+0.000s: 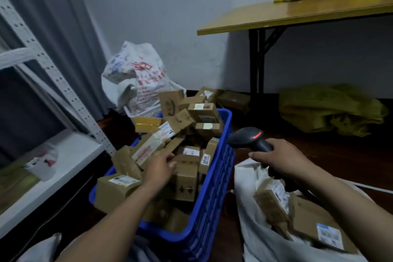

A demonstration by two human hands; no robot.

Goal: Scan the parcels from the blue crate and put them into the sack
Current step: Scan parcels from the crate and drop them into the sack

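Only legible label: "2214" on a parcel (205,160) at the blue crate's (214,178) right wall. Crate heaped with cardboard parcels, on dark floor. Left hand (160,169) fingers spread, resting on the pile, gripping nothing. Right hand (282,160) holds scanner (251,137), red light on, above white sack (251,238) holding labelled parcels.

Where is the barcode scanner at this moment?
In the head view, the barcode scanner is right of centre, gripped by the right hand, just beside the blue crate and above the white sack.
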